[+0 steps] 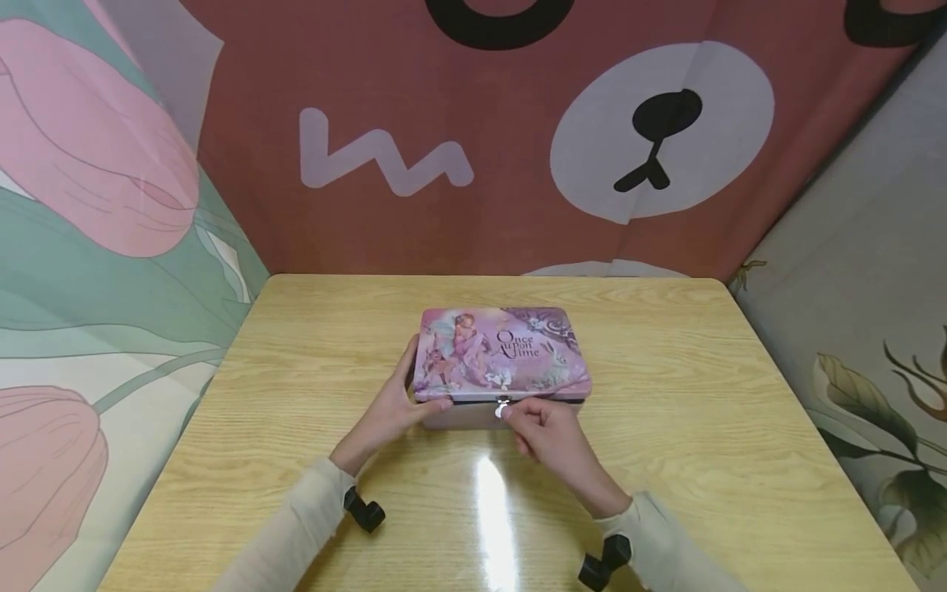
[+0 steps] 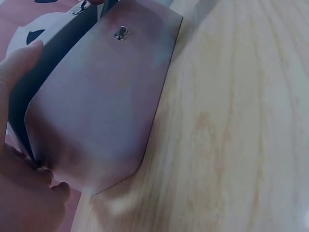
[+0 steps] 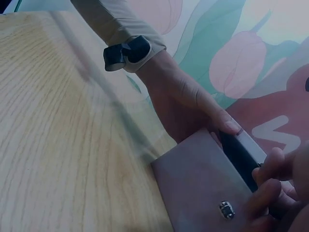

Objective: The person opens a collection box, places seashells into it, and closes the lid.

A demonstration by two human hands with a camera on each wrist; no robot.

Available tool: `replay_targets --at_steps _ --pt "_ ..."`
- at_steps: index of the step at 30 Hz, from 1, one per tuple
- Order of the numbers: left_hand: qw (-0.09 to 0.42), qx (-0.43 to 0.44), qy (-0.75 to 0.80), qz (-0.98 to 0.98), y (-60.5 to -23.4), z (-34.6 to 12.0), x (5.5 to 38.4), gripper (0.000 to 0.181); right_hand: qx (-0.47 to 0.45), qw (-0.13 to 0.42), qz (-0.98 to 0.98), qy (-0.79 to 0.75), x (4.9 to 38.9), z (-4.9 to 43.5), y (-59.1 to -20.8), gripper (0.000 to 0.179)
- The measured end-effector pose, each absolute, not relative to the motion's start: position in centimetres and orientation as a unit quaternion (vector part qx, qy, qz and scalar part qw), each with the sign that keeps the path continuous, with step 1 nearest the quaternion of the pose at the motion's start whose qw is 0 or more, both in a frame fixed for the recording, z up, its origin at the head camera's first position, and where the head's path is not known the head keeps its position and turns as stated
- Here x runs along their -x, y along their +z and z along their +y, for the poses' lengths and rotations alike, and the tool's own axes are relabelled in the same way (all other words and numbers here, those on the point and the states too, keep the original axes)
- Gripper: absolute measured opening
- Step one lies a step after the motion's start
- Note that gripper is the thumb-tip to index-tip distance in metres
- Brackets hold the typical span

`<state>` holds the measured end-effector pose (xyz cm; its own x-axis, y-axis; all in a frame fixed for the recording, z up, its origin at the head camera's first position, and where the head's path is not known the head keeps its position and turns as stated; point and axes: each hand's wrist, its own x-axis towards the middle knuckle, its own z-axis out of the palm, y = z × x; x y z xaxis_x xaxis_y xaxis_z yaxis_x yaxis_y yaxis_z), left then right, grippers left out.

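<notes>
A pink tin box (image 1: 510, 366) with a fairy picture and "Once upon a Time" on its lid sits mid-table. Along its front, the lid stands slightly raised, with a dark gap beneath it. My left hand (image 1: 388, 415) grips the box's left side, thumb at the lid's front edge and fingers round the side. At the front middle, my right hand (image 1: 551, 436) pinches the small metal clasp (image 1: 502, 408) hanging from the lid. In the left wrist view, a metal catch (image 2: 121, 33) shows on the box's plain front wall (image 2: 99, 101).
The wood-grain table (image 1: 666, 460) ends at a reddish curtain (image 1: 510, 222) with a bear face at the back. Flowered cloths (image 1: 89, 304) hang at both sides. A black wrist camera (image 1: 364, 510) sits on the left sleeve, another (image 1: 605, 563) on the right.
</notes>
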<state>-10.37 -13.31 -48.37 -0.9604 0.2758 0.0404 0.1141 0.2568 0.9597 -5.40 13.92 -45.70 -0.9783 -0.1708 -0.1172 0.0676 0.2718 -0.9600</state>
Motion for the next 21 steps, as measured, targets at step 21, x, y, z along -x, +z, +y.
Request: replay_targets --at_steps 21 --pt "0.063 -0.115 0.553 0.823 -49.9 -13.4 9.8 0.13 0.047 0.112 0.802 -0.585 5.4 14.2 -47.5 0.028"
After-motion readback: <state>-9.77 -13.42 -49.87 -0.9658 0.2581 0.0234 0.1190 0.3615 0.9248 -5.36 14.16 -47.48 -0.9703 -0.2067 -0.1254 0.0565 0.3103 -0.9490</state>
